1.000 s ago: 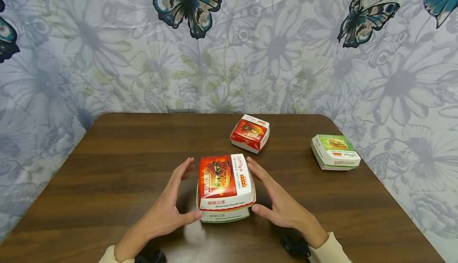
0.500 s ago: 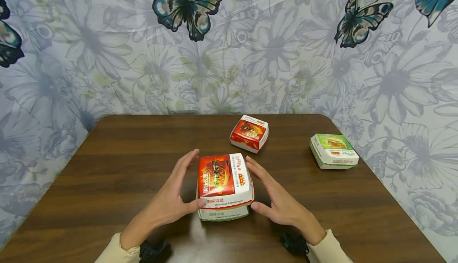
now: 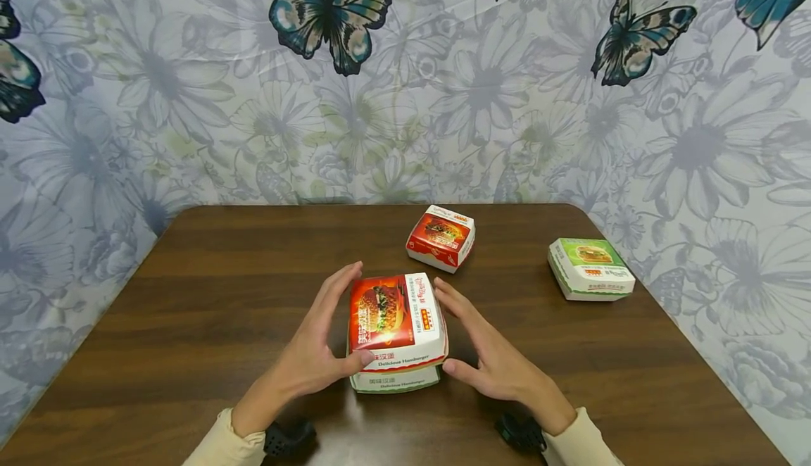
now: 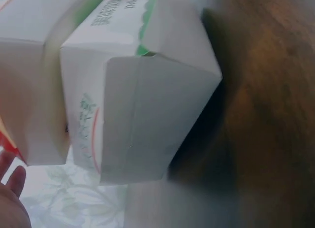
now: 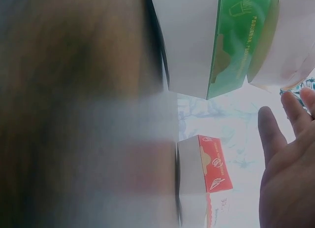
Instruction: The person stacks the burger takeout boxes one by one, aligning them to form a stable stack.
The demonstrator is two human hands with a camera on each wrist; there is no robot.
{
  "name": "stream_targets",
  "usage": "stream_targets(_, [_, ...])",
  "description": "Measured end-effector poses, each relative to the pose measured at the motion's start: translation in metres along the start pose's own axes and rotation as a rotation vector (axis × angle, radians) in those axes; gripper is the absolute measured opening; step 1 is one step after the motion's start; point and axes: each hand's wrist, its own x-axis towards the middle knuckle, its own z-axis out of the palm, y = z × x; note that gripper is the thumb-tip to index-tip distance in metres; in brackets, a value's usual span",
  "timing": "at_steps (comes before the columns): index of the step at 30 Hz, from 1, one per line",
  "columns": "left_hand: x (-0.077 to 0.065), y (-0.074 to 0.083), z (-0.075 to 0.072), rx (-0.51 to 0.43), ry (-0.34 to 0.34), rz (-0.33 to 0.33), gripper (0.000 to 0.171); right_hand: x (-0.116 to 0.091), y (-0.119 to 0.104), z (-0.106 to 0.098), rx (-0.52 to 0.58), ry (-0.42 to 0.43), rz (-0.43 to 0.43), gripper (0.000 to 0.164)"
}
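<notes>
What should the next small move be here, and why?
Probably bring the right hand gently against the upper red hamburger box, to steady it from both sides: it sits stacked on a green-trimmed hamburger box, the left hand has its thumb across its front, and the right hand's fingers are spread, not gripping.

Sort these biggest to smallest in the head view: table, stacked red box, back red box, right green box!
Table
Stacked red box
Right green box and back red box: look too alike to rank
</notes>
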Motion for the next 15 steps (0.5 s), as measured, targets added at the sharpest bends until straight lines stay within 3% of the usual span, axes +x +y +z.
stream_targets(8, [-0.0050,-0.0025,0.0073,-0.034,0.010,-0.015,0.114,0.0009,-0.0016,0.0008,-0.005,0.006,-0.026,0.086])
stream_targets(15, [-0.0074,-0.0056,0.0038,-0.032,0.018,-0.019,0.118,0.0038,-0.0035,0.0006,0.011,0.006,-0.026,0.087])
